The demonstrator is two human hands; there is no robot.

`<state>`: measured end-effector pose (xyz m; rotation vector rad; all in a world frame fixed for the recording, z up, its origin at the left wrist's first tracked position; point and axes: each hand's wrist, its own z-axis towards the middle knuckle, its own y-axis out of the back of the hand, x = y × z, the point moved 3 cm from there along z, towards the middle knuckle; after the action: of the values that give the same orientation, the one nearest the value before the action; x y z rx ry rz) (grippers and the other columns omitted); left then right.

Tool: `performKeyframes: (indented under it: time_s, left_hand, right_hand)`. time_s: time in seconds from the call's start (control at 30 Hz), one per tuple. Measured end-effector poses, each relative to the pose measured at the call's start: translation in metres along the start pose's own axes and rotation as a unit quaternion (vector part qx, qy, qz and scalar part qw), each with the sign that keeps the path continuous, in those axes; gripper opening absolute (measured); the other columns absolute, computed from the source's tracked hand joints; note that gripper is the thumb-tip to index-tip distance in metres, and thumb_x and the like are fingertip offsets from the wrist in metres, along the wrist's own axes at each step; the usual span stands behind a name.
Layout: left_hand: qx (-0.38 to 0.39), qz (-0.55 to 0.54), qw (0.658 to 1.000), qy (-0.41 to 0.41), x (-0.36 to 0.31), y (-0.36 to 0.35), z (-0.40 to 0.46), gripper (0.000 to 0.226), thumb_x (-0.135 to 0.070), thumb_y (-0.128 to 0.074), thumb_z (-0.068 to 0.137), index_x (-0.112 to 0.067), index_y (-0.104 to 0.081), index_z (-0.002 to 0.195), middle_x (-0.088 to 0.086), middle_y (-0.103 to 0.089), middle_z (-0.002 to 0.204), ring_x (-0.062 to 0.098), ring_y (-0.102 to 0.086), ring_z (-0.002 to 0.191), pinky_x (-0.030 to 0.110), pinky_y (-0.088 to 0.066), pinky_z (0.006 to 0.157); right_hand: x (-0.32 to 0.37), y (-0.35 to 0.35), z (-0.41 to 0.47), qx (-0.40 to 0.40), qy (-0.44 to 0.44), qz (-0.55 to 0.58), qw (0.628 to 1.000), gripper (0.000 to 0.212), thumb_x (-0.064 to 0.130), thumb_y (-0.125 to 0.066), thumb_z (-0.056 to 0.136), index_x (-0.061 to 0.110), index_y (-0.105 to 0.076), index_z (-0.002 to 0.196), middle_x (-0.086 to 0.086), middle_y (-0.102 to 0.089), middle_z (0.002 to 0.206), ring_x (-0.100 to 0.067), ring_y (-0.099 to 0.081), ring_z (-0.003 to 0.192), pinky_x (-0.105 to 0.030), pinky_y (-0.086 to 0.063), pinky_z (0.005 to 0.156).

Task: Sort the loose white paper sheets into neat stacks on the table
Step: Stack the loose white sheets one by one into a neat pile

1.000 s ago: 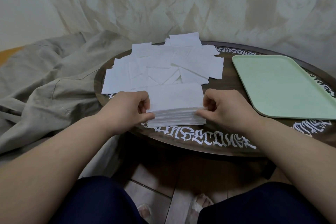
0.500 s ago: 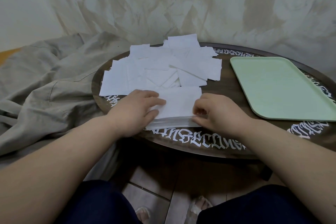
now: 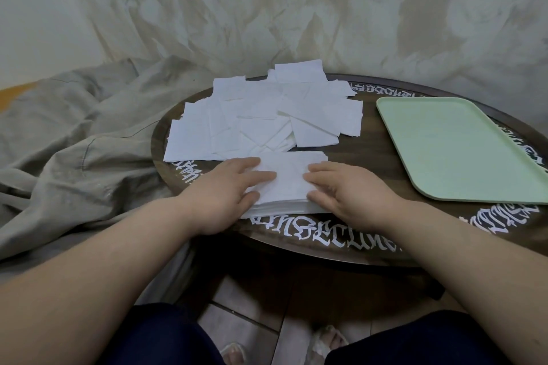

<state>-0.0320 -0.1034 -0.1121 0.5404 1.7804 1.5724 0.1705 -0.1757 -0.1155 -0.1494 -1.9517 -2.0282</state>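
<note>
A squared stack of white paper sheets (image 3: 289, 179) lies at the near edge of the round dark table (image 3: 373, 154). My left hand (image 3: 228, 190) rests flat on the stack's left part, fingers spread, and my right hand (image 3: 347, 190) lies flat on its right part. Both palms press down on top; neither hand grips a sheet. Behind the stack, several loose white sheets (image 3: 267, 115) lie scattered and overlapping across the far left half of the table, some hanging over its rim.
A pale green tray (image 3: 462, 148) sits on the table's right side, holding nothing. Crumpled grey cloth (image 3: 74, 139) lies to the left of the table and drapes behind it. White lettering runs round the table's rim. My knees and tiled floor are below.
My hands held the stack by its two ends, lifted off the table. The stack now lies flat, and both hands have opened and moved onto its top.
</note>
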Motion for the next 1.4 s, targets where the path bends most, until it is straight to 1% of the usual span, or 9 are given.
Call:
performKeyframes:
  time_s: [0.13, 0.3, 0.43, 0.73, 0.9, 1.1, 1.23, 1.33, 1.4]
  left_hand:
    - [-0.025, -0.014, 1.000, -0.003, 0.000, 0.001, -0.002, 0.045, -0.030, -0.045, 0.099, -0.040, -0.037, 0.142, -0.004, -0.023, 0.155, 0.013, -0.020, 0.141, 0.019, -0.013, 0.110]
    - [-0.119, -0.052, 0.991, 0.021, 0.001, 0.016, 0.003, 0.039, -0.027, -0.055, 0.094, -0.032, -0.053, 0.133, -0.007, -0.043, 0.144, 0.012, -0.035, 0.133, 0.019, -0.024, 0.102]
    - [-0.147, -0.036, 0.988, 0.022, 0.005, 0.030, 0.032, 0.036, -0.029, -0.056, 0.093, -0.029, -0.056, 0.130, -0.010, -0.049, 0.137, 0.013, -0.043, 0.126, 0.024, -0.032, 0.099]
    - [-0.116, -0.006, 0.992, 0.045, 0.030, 0.034, 0.132, 0.042, -0.034, -0.053, 0.094, -0.029, -0.048, 0.135, -0.010, -0.046, 0.139, 0.014, -0.043, 0.124, 0.025, -0.035, 0.096]
    - [-0.098, 0.007, 0.994, 0.048, 0.044, 0.022, 0.160, 0.044, -0.035, -0.054, 0.093, -0.030, -0.046, 0.136, -0.012, -0.043, 0.141, 0.013, -0.040, 0.126, 0.025, -0.034, 0.098]
    - [-0.106, 0.007, 0.993, 0.042, 0.051, 0.011, 0.168, 0.047, -0.034, -0.059, 0.090, -0.031, -0.048, 0.135, -0.011, -0.039, 0.145, 0.014, -0.035, 0.132, 0.026, -0.031, 0.103]
    - [-0.116, 0.017, 0.992, 0.042, 0.051, 0.008, 0.168, 0.049, -0.036, -0.060, 0.088, -0.031, -0.048, 0.135, -0.010, -0.040, 0.145, 0.015, -0.031, 0.134, 0.025, -0.029, 0.105]
    - [-0.117, 0.021, 0.992, 0.038, 0.050, 0.007, 0.166, 0.049, -0.038, -0.060, 0.088, -0.031, -0.048, 0.135, -0.010, -0.041, 0.144, 0.015, -0.031, 0.133, 0.024, -0.028, 0.105]
    - [-0.107, 0.016, 0.993, 0.038, 0.049, 0.006, 0.166, 0.050, -0.040, -0.059, 0.089, -0.031, -0.047, 0.136, -0.011, -0.040, 0.145, 0.014, -0.032, 0.133, 0.024, -0.028, 0.105]
  right_hand:
    - [0.001, 0.005, -0.004, -0.027, -0.009, 0.019, 0.999, 0.044, 0.042, -0.047, 0.095, 0.026, -0.049, 0.136, 0.007, -0.038, 0.149, -0.008, -0.034, 0.136, -0.020, -0.027, 0.104]
    - [-0.008, 0.038, 0.004, -0.126, -0.043, 0.012, 0.991, 0.038, 0.036, -0.056, 0.092, 0.021, -0.058, 0.126, 0.005, -0.055, 0.132, -0.014, -0.048, 0.120, -0.026, -0.036, 0.097]
    - [-0.030, 0.059, 0.033, -0.150, -0.078, -0.013, 0.985, 0.038, 0.034, -0.059, 0.090, 0.019, -0.058, 0.125, 0.002, -0.057, 0.129, -0.016, -0.050, 0.118, -0.026, -0.036, 0.095]
    - [-0.078, 0.038, 0.116, -0.037, -0.092, -0.071, 0.993, 0.058, 0.041, -0.058, 0.088, 0.024, -0.039, 0.140, 0.003, -0.042, 0.142, -0.019, -0.041, 0.127, -0.033, -0.039, 0.100]
    - [-0.103, 0.020, 0.143, -0.018, -0.096, -0.128, 0.987, 0.026, 0.031, -0.047, 0.093, 0.017, -0.054, 0.114, -0.003, -0.055, 0.110, -0.027, -0.054, 0.103, -0.034, -0.044, 0.077]
    - [-0.121, 0.036, 0.144, -0.192, -0.125, -0.068, 0.971, 0.019, 0.022, -0.046, 0.091, 0.013, -0.063, 0.090, -0.007, -0.064, 0.089, -0.031, -0.057, 0.087, -0.034, -0.041, 0.068]
    - [-0.120, 0.047, 0.137, -0.297, -0.096, -0.078, 0.947, 0.036, 0.029, -0.038, 0.086, 0.012, -0.070, 0.085, -0.009, -0.062, 0.076, -0.033, -0.060, 0.075, -0.033, -0.044, 0.059]
    - [-0.114, 0.028, 0.137, -0.128, -0.054, -0.088, 0.986, 0.030, 0.036, -0.048, 0.092, 0.018, -0.069, 0.105, -0.005, -0.061, 0.099, -0.028, -0.057, 0.098, -0.035, -0.047, 0.076]
    - [-0.109, 0.011, 0.132, -0.012, -0.031, -0.058, 0.998, 0.050, 0.055, -0.055, 0.085, 0.026, -0.056, 0.126, 0.002, -0.052, 0.124, -0.018, -0.046, 0.118, -0.032, -0.041, 0.094]
